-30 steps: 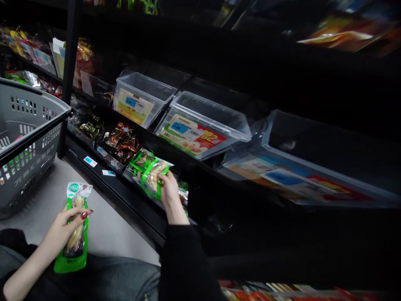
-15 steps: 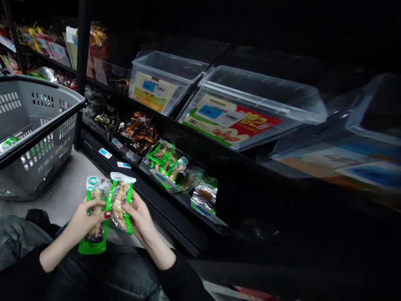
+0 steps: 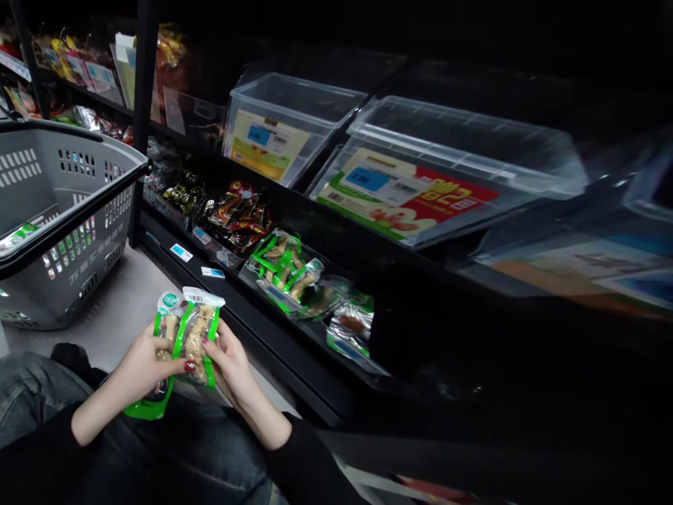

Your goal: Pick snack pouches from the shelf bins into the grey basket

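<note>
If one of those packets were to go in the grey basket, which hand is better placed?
Probably the left hand: it holds the left packet and is nearer the grey basket, which stands on that side. The right hand, gripping the right packet, would likely have to reach past the left.

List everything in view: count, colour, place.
held packets: two, green, one per hand
shopping basket: one, grey, left
basket packet: one visible, green, inside
green packets: several, green, lower tray
silver packet: one, silver, beside them
red packets: several, red, next tray
other packets: many, multicoloured, farther left
plastic bins: three, clear, shelf above
price tags: several, blue, shelves
shelving: one, black, right
floor: one, grey, below
jeans: one pair, blue, bottom
sleeves: two, black, bottom
left hand: one, red nails, lower left
right hand: one, red nails, alongside
</note>
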Demonstrator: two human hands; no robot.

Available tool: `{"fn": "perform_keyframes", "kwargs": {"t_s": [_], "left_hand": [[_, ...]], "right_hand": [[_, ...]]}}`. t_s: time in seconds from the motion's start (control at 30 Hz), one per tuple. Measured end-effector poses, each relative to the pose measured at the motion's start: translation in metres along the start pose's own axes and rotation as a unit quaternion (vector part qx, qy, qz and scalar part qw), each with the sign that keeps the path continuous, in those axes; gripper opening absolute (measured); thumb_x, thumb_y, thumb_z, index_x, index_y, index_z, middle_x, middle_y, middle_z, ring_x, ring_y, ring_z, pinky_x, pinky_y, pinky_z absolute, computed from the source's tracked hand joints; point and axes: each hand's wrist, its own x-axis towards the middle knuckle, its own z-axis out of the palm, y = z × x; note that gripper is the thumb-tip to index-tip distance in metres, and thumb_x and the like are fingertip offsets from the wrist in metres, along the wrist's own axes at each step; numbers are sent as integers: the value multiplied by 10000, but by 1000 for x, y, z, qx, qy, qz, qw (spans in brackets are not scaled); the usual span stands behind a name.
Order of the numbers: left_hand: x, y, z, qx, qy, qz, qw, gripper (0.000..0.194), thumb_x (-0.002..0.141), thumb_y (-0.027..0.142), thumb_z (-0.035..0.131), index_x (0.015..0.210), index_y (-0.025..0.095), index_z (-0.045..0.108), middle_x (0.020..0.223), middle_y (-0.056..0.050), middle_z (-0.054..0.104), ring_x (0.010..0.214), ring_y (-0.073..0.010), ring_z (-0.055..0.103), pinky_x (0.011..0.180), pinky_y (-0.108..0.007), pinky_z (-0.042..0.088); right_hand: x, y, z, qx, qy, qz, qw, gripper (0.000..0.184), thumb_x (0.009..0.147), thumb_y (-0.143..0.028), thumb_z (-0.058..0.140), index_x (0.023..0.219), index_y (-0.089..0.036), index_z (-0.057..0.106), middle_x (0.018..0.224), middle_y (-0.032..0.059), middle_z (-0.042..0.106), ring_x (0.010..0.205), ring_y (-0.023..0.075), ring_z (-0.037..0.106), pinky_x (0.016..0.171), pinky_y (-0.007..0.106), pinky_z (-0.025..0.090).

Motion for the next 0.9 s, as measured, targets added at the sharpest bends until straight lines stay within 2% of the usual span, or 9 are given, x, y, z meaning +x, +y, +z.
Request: {"fn": "perform_keyframes", "kwargs": {"t_s": [0.1, 0.17, 0.23, 0.33, 0.43, 0.53, 0.67, 0.8, 0.9], "left_hand": [[-3, 0, 4, -49, -38, -1, 998, 214, 627, 385, 652, 616, 181, 715, 1040, -82, 572, 910, -267, 557, 819, -363, 436], [-6, 1, 8, -91, -52, -17, 994, 246, 646, 383, 626, 550, 166, 692, 1054, -76, 567, 762, -222, 594, 673, -332, 486], [-8, 3, 11, -119, -67, -33, 990, 227, 642, 359, 626, 545, 163, 685, 1019, -68, 582, 693, -198, 592, 604, -315, 489], [-8, 7, 11, -131, -81, -18, 988, 140, 632, 288, 633, 565, 178, 689, 950, -47, 610, 822, -231, 576, 726, -323, 470], [-8, 13, 8, -134, -113, 2, 985, 122, 650, 250, 614, 588, 183, 694, 993, -40, 608, 942, -252, 541, 851, -331, 410], [-8, 16, 6, -139, -142, -1, 980, 129, 671, 249, 598, 640, 180, 703, 1041, -44, 589, 984, -250, 522, 890, -319, 376], [-8, 16, 6, -149, -136, -15, 979, 135, 676, 227, 577, 664, 176, 701, 992, -43, 597, 958, -236, 526, 855, -297, 383], [-6, 11, 9, -133, -118, -28, 984, 130, 664, 203, 561, 626, 169, 681, 879, -34, 603, 903, -229, 531, 828, -300, 387], [-6, 6, 12, -75, -58, -48, 994, 200, 719, 267, 513, 598, 171, 641, 845, -47, 562, 886, -235, 529, 828, -349, 392]], "right_hand": [[0, -7, -1, 40, 17, 11, 999, 401, 628, -304, 688, 997, -219, 559, 1032, 43, 624, 941, 222, 587, 827, 349, 465], [1, -11, -4, 51, 41, 9, 998, 328, 652, -326, 668, 947, -214, 580, 935, 32, 644, 829, 199, 613, 770, 333, 487], [4, -14, -7, 48, 79, -9, 996, 259, 655, -312, 672, 880, -212, 593, 814, 6, 645, 724, 166, 610, 728, 309, 495], [8, -15, -11, 26, 120, -31, 992, 209, 636, -263, 691, 806, -203, 586, 726, -10, 629, 665, 154, 593, 706, 306, 493], [10, -15, -13, 18, 140, -46, 989, 234, 614, -233, 705, 810, -198, 582, 781, -3, 640, 695, 156, 596, 709, 307, 487], [11, -16, -14, 25, 153, -52, 987, 272, 586, -198, 718, 825, -191, 589, 779, -10, 644, 672, 140, 595, 682, 284, 482], [12, -17, -17, 6, 156, -58, 986, 300, 571, -201, 726, 838, -179, 591, 760, -5, 649, 670, 154, 605, 670, 298, 482], [14, -15, -21, -60, 188, -98, 975, 336, 555, -238, 734, 848, -178, 581, 802, 7, 660, 693, 175, 611, 711, 339, 478], [11, -19, -23, -169, 219, -137, 951, 334, 566, -285, 719, 840, -167, 568, 820, 37, 665, 741, 202, 612, 719, 351, 471]]}}
